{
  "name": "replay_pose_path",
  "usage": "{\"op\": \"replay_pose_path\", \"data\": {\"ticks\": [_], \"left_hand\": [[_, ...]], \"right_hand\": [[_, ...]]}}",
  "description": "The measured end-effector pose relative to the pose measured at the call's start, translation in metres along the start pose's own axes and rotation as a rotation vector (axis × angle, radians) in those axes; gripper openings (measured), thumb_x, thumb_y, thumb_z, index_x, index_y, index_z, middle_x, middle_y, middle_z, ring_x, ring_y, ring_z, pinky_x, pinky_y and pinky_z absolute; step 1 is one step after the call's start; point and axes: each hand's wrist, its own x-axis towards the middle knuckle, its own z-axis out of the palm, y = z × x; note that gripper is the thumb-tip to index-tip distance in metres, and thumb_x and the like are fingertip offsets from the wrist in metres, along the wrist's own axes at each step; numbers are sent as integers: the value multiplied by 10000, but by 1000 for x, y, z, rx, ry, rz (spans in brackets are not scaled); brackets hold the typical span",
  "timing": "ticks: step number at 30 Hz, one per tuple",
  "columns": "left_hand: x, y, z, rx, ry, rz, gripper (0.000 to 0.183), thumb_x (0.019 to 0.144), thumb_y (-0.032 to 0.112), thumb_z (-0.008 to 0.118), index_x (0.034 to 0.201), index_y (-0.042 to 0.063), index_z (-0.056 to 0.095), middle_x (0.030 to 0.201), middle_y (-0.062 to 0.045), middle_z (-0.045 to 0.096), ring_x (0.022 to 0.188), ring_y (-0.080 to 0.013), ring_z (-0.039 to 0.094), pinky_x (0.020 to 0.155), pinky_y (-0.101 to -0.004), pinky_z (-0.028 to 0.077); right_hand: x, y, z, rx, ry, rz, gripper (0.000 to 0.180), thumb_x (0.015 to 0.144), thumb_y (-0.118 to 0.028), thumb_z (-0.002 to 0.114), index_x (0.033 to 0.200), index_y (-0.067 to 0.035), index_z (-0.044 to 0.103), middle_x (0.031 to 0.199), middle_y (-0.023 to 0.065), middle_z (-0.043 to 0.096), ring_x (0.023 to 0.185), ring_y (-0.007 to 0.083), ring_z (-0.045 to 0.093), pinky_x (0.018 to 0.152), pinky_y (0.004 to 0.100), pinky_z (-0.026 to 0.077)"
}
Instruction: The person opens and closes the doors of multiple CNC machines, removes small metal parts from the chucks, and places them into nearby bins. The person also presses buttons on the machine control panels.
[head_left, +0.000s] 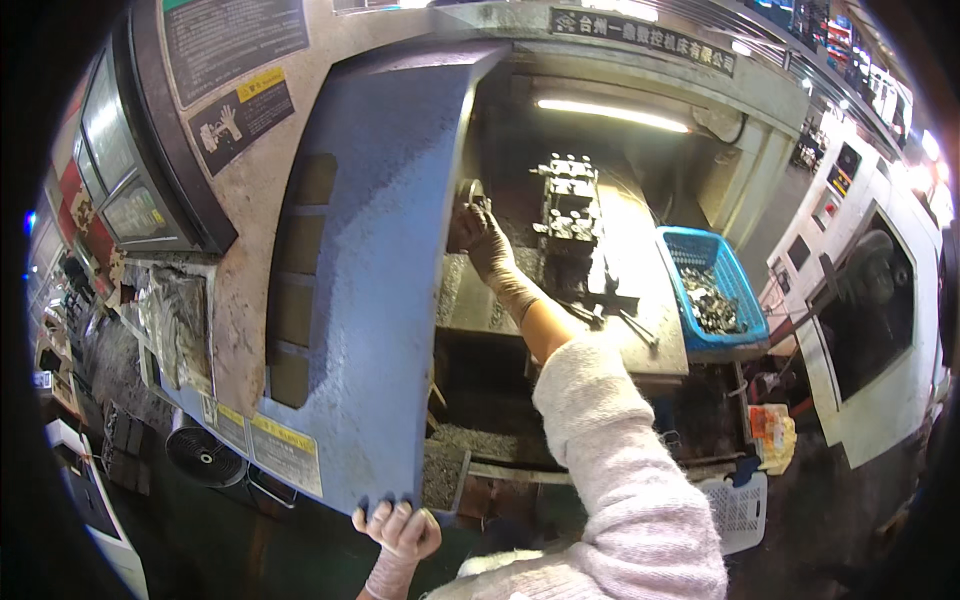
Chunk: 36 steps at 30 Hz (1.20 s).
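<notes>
My right hand (484, 236), in a soiled thin glove, reaches behind the blue sliding door (375, 247) of a CNC lathe. Its fingers are bent at a round metal part (470, 189) on the spindle side; the door edge and shadow hide whether they grip it. Low down, my left hand (397, 531), also gloved, has its fingers curled over the door's lower edge. To the right of my right hand stands a tool block with several cutting-tool holders (571, 199), under a lit tube lamp (611, 116).
A blue plastic basket (720, 247) of small metal parts stands right of the tooling. Rod-like hand tools (637, 328) lie on the machine's pale plate (660, 360). Metal chips (480, 442) cover the lower tray. A control panel (142, 150) juts out at left, above a floor fan (204, 454).
</notes>
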Motion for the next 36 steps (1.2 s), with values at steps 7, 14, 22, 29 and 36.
{"op": "replay_pose_path", "data": {"ticks": [7,14,22,29,36], "left_hand": [[-16,0,-8,17,7,-43,247,592,126,528,818,191,450,988,-1,440,1084,-214,397,963,-538,227],[-12,8,3,61,47,-157,597,634,117,569,1188,99,348,1077,-51,425,1044,-259,425,1004,-589,172],[-19,20,2,146,42,-313,667,657,150,532,1280,119,296,1068,-54,423,1000,-263,428,995,-594,188],[-10,10,23,264,455,-75,397,825,292,567,1065,3,440,907,-162,542,791,-250,541,795,-584,415],[-23,25,2,242,137,-258,480,783,175,522,1199,14,346,1100,-156,451,995,-317,468,902,-614,314]], "right_hand": [[27,5,-43,94,-25,-170,631,806,-316,476,1336,-22,302,1402,180,258,1300,341,218,1064,491,148],[89,76,-21,598,-123,-81,497,637,-369,709,1014,-70,586,945,98,628,862,235,618,710,316,504],[94,92,-17,735,20,-114,301,802,-283,472,840,-48,657,852,149,647,838,275,626,698,381,488],[119,68,21,551,417,-338,159,765,-207,537,729,-116,663,782,51,662,762,204,646,571,344,493],[94,57,13,560,558,-185,230,740,-245,569,894,-80,607,1022,96,576,993,238,518,811,366,407]]}}
